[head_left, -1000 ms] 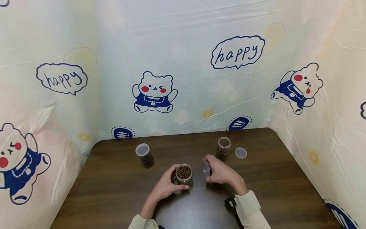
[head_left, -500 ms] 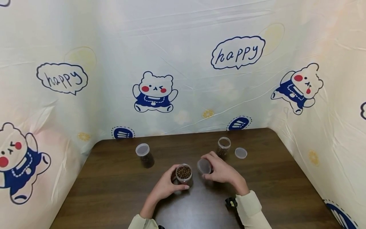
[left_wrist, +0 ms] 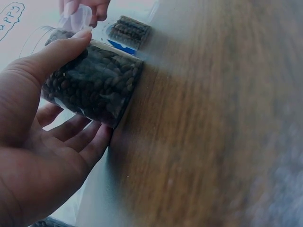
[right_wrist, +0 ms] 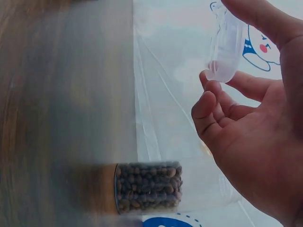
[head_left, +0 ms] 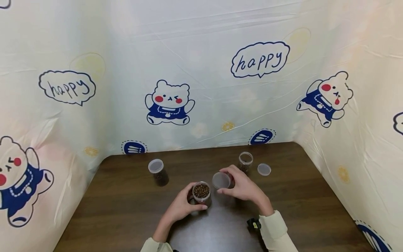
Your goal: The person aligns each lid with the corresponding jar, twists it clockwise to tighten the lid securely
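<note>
With the left hand gripping the filled jar upright on the surface and the right hand pinching the lid by its edge just beside it, bracing the jar and levelling the lid should give even seating.

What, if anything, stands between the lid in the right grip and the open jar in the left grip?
Nothing visible: in the head view, only a narrow gap separates the lid from the open jar. A second jar stands beyond the right grip, off that path.
</note>
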`<state>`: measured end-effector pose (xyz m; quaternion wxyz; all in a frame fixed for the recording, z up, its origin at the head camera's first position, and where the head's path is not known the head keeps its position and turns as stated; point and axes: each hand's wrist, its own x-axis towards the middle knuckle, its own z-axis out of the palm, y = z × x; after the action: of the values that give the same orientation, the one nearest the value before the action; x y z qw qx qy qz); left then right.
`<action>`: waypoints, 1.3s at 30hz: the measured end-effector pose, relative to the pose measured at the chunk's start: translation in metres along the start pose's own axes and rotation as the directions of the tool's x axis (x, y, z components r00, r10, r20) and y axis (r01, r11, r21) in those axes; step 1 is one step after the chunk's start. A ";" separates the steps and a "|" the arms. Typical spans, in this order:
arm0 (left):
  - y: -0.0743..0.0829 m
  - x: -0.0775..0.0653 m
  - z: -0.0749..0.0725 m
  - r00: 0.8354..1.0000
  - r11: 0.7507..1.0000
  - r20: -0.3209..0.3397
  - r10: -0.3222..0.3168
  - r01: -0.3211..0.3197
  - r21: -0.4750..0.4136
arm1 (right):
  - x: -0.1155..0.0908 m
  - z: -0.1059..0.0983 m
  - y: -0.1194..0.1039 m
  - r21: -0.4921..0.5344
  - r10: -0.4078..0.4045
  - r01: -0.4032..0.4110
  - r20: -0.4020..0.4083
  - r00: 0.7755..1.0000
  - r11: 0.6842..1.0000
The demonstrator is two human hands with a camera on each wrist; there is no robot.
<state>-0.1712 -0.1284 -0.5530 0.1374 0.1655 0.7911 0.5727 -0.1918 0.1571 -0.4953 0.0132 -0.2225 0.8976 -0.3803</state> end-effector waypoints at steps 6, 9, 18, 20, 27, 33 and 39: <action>-0.005 -0.002 0.002 1.000 0.999 0.006 0.000 0.000 -0.033 | 0.003 0.005 -0.007 0.022 -0.077 0.077 0.016 0.997 0.997; -0.006 -0.003 0.003 1.000 0.999 0.007 0.001 0.000 -0.042 | 0.004 0.009 -0.012 0.038 -0.089 0.088 0.039 0.995 0.995; -0.005 -0.001 0.002 1.000 1.000 0.017 -0.008 0.008 -0.009 | 0.009 0.021 -0.027 0.077 -0.145 0.139 0.077 0.986 0.987; -0.006 -0.001 0.002 1.000 1.000 0.020 -0.009 0.009 -0.010 | 0.011 0.023 -0.031 0.079 -0.161 0.154 0.090 0.983 0.985; -0.004 -0.001 -0.002 1.000 1.000 0.026 -0.006 0.006 -0.017 | 0.018 0.032 -0.038 0.072 -0.191 0.184 0.105 0.976 0.980; -0.003 -0.001 -0.002 0.999 0.999 0.033 -0.022 0.024 -0.039 | 0.019 0.035 -0.044 0.056 -0.185 0.180 0.127 0.974 0.982; -0.003 -0.003 -0.003 0.999 0.998 0.036 -0.026 0.028 -0.055 | 0.020 0.037 -0.046 0.050 -0.171 0.166 0.139 0.975 0.985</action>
<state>-0.1700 -0.1328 -0.5545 0.1637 0.1613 0.7746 0.5893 -0.1843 0.0957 -0.4867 0.0491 -0.3241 0.8650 -0.3800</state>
